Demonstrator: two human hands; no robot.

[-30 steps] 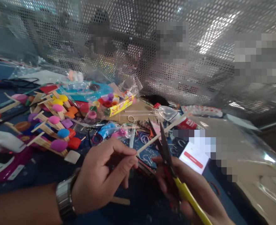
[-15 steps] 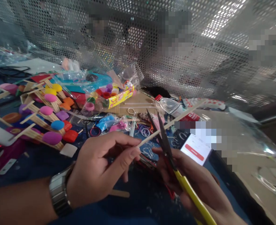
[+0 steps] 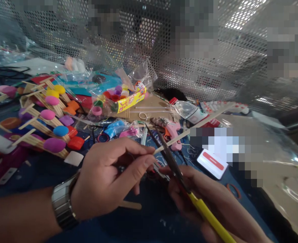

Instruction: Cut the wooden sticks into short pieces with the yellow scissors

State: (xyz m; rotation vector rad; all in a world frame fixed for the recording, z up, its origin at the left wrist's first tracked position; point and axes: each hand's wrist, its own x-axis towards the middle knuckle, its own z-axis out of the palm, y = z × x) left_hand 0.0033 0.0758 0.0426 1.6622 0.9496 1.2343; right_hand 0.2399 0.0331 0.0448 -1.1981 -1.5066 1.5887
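My left hand (image 3: 113,179), with a metal watch (image 3: 64,204) on its wrist, pinches the near end of a long thin wooden strip (image 3: 181,135) between thumb and forefinger. The strip slants up to the right, over the bottle. My right hand (image 3: 207,199) is closed round scissors (image 3: 197,199) with yellow handles and dark blades. Those blades are parted, and the strip passes between them close to my left fingertips. Beneath my left hand a flat wooden stick (image 3: 130,205) lies on the blue table surface (image 3: 128,229).
On the left are several wooden-stick pieces with coloured caps (image 3: 54,145) and a purple device (image 3: 7,168). A plastic bottle (image 3: 189,111), pink glue gun (image 3: 174,135), bag of coloured pots (image 3: 116,98) and lit phone (image 3: 211,163) lie behind my hands. A perforated metal panel (image 3: 149,44) rises beyond.
The scissor blades have shifted left along the strip, nearer my left fingertips, with a narrower gap between them. My left hand keeps its pinch. The view has shifted slightly.
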